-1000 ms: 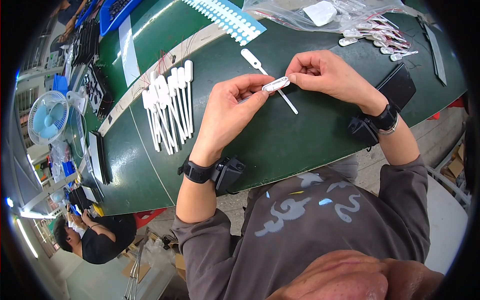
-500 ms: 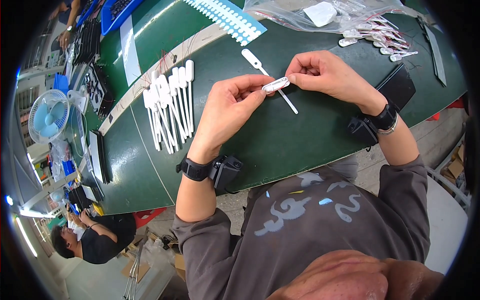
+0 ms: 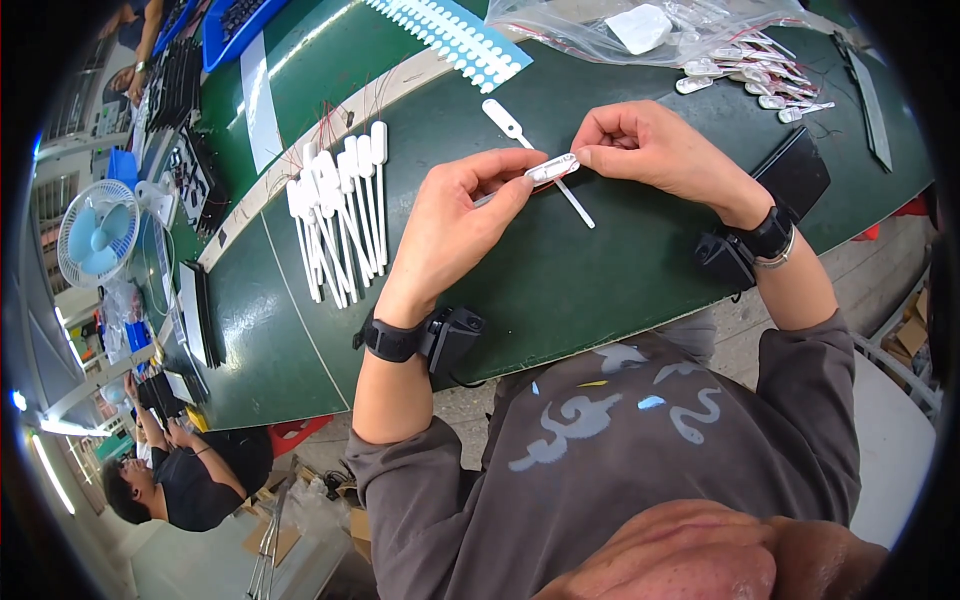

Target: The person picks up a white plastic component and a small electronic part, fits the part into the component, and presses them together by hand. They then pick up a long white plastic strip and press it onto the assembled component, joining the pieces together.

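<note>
At the far left of the frame I see a small desk fan (image 3: 90, 238) beside the long green table (image 3: 560, 290). Moving right, a row of white paddle-shaped sticks (image 3: 340, 220) lies on the table, upper left of centre. At centre, my left hand (image 3: 450, 235) pinches one end of a small white plastic piece (image 3: 552, 168) between thumb and fingertips; my right hand (image 3: 660, 150), just right of it, is closed on the other end in the same pinch. The piece sits upper centre, held just above the table, its long axis running roughly left to right and tilted slightly up toward the right. It looks light, stiff and smooth, likely slippery and easy to snap, so I judge a grip at the ends is best. A loose white stick (image 3: 535, 160) lies under it. In the upper right lies a clear bag (image 3: 600, 30) and more small parts (image 3: 750, 85).
</note>
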{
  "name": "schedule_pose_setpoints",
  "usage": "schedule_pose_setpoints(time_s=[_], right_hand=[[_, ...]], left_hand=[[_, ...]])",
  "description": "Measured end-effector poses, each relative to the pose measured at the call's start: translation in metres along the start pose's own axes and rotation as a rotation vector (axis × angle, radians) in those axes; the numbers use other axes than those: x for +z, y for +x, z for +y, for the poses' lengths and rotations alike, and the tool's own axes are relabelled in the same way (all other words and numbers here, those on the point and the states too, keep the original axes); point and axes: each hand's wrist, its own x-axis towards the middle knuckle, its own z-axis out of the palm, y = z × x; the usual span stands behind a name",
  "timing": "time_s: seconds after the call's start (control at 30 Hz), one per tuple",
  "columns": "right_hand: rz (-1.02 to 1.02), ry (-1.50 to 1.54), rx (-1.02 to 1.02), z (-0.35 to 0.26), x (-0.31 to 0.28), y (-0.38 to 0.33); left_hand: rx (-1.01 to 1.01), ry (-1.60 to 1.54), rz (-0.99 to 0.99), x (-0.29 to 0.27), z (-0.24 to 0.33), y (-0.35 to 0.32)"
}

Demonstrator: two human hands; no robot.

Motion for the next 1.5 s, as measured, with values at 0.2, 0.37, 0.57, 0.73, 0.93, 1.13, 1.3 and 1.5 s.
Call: schedule_pose_setpoints(time_s=[0.2,0.37,0.57,0.73,0.93,1.13,1.3,1.5], right_hand=[[0.022,-0.001,-0.001,-0.002,0.001,0.0],[0.017,0.014,-0.01,0.0,0.001,-0.001],[0.013,0.012,-0.022,0.0,0.002,0.0],[0.011,0.008,-0.047,-0.005,0.006,-0.003],[0.012,0.0,-0.069,-0.006,0.008,-0.004],[-0.015,-0.002,-0.06,-0.007,0.009,-0.005],[-0.042,0.0,-0.05,-0.009,0.009,-0.006],[-0.019,-0.022,-0.087,-0.006,0.009,-0.004]], left_hand=[[0.339,0.321,0.206,0.02,0.002,-0.002],[0.334,0.343,0.234,0.025,-0.009,0.001],[0.263,0.226,0.21,0.023,-0.009,0.002],[0.113,0.095,0.14,0.016,-0.003,0.001],[0.072,0.099,0.096,0.014,0.0,0.001],[0.016,0.1,0.06,0.014,0.002,-0.001],[-0.006,0.087,0.016,0.012,0.0,0.0],[0.203,0.121,0.106,0.007,-0.001,0.0]])
